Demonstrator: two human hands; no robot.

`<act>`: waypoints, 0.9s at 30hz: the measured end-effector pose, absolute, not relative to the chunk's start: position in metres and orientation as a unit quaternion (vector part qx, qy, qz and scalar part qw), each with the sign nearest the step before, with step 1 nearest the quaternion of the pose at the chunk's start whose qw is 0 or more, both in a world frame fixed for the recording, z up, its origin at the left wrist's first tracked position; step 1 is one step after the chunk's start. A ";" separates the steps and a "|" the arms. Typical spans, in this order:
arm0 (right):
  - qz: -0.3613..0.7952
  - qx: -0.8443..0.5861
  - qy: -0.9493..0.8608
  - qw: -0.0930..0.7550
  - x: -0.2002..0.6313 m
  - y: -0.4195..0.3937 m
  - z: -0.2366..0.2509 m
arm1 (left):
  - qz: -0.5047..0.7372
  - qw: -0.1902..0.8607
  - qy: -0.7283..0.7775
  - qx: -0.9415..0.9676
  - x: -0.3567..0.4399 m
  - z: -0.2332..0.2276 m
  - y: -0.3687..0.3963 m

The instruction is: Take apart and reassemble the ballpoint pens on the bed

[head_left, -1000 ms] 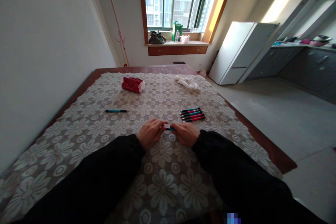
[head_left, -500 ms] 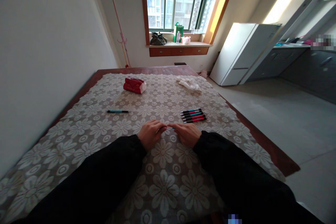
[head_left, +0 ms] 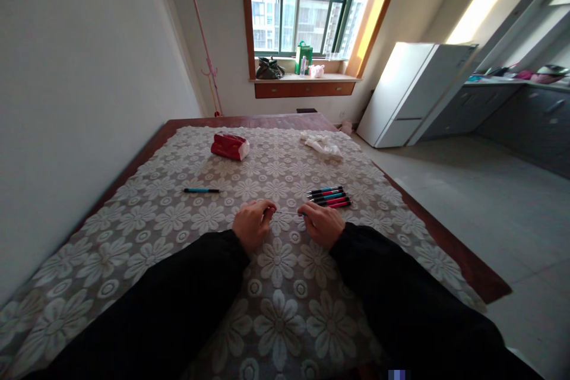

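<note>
A thin pale pen refill (head_left: 287, 212) stretches level across the gap between my hands, just above the tablecloth. My left hand (head_left: 253, 222) is closed, thumb and fingers pinching one end of it. The other end runs to my right hand (head_left: 323, 224), whose fingers are curled around a dark teal piece that looks like a pen barrel, mostly hidden. Several pens (head_left: 329, 195) with black, red and blue bodies lie side by side just beyond my right hand. A single blue and black pen (head_left: 202, 190) lies apart, beyond my left hand and to its left.
A patterned flower tablecloth (head_left: 278, 303) covers the wooden table (head_left: 494, 288). Toward the far side lie a red packet (head_left: 229, 147) and a crumpled white cloth or bag (head_left: 323, 146). A wall (head_left: 89, 71) borders the left side; a white fridge (head_left: 401, 95) stands at the right.
My hands have moved apart sideways, so more of the thin refill shows between them. The right hand now partly covers the near pens of the group.
</note>
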State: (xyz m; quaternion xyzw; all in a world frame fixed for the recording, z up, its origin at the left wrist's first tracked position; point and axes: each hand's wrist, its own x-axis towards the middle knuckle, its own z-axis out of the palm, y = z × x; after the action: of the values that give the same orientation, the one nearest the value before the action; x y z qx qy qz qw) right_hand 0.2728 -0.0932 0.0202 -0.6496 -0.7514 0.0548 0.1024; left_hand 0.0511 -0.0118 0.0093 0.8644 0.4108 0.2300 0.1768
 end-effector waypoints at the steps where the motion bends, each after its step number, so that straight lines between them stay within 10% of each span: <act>1: 0.055 -0.651 -0.750 0.105 0.273 -0.093 0.020 | 0.231 0.175 0.406 0.867 0.051 0.010 -0.012; 27: 0.020 -0.620 -0.783 0.034 0.296 -0.095 0.041 | 0.232 0.249 0.333 0.879 0.051 0.003 -0.003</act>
State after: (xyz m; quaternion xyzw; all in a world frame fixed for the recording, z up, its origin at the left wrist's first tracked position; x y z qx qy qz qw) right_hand 0.2962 -0.0948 0.0410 -0.6203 -0.7834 0.0196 0.0339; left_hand 0.0509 -0.0027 0.0027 0.8792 0.3335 0.2320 0.2488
